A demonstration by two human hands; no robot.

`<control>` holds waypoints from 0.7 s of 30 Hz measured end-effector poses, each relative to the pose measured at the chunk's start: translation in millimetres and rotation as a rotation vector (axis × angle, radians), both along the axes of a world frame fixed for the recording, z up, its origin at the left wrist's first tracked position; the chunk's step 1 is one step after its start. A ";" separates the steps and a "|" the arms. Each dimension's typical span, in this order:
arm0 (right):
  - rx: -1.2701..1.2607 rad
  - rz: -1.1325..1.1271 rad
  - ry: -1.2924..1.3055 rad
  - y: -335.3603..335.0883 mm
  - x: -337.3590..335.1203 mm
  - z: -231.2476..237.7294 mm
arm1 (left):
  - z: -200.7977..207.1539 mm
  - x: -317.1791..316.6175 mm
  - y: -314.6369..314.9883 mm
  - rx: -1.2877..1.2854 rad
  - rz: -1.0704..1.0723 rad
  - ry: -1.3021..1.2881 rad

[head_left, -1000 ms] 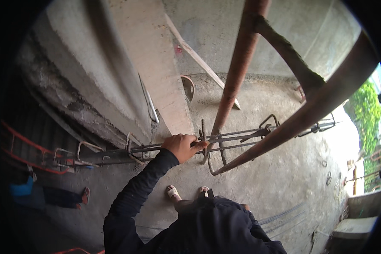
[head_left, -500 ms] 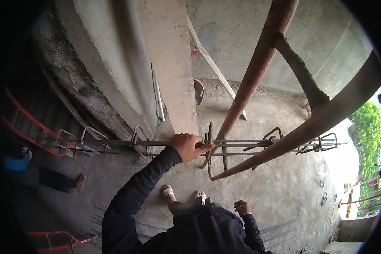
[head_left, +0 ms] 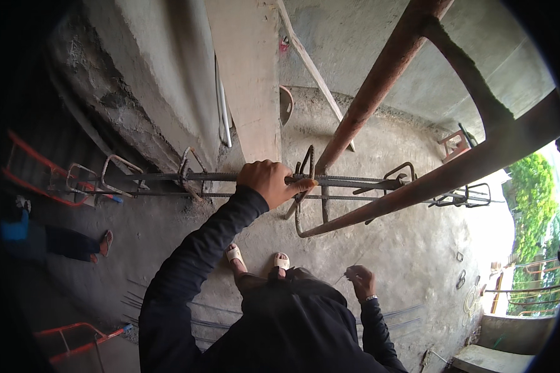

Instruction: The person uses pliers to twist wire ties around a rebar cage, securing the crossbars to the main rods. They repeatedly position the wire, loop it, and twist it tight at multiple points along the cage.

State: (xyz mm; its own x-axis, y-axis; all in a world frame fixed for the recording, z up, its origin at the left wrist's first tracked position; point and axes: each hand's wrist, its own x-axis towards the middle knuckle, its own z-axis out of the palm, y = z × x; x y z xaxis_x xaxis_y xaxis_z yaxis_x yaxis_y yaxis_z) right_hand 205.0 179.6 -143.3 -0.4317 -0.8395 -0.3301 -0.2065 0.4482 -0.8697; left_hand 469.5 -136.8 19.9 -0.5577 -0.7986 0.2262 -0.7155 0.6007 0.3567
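Note:
My left hand (head_left: 265,182) is closed over long horizontal steel rebars (head_left: 221,176) of a beam cage. Its thumb lies against a bent stirrup (head_left: 311,160) that crosses the bars. More stirrups are spaced along the cage on both sides, including one (head_left: 183,166) to the left. Lower and to the right, apart from the cage, my right hand (head_left: 362,283) is pinched around what looks like a thin tie wire (head_left: 341,278); the wire is faint.
A rusty scaffold frame (head_left: 379,90) stands at the right, its tubes crossing the cage. Ahead is a wooden board (head_left: 249,74) beside a concrete column. Loose rebars (head_left: 211,322) lie behind my feet. At the left are a person (head_left: 68,242) and orange metal frames (head_left: 37,171).
The cage and surroundings sit higher in the picture as the view shifts. My left hand keeps its hold. My right hand has risen slightly, its wrist turned, the wire still at its fingers.

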 end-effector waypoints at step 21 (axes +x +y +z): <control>-0.123 0.488 -0.263 -118.4 122.8 10.1 | 16.4 9.0 -4.4 0.198 -0.011 0.146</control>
State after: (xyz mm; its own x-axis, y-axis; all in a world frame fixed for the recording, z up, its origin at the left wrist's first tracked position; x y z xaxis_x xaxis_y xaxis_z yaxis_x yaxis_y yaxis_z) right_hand 327.8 61.2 -133.2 0.0998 -0.9602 -0.2609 -0.1333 0.2469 -0.9598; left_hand 478.5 -141.2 36.3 -0.5391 -0.8296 0.1451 -0.6415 0.5161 0.5675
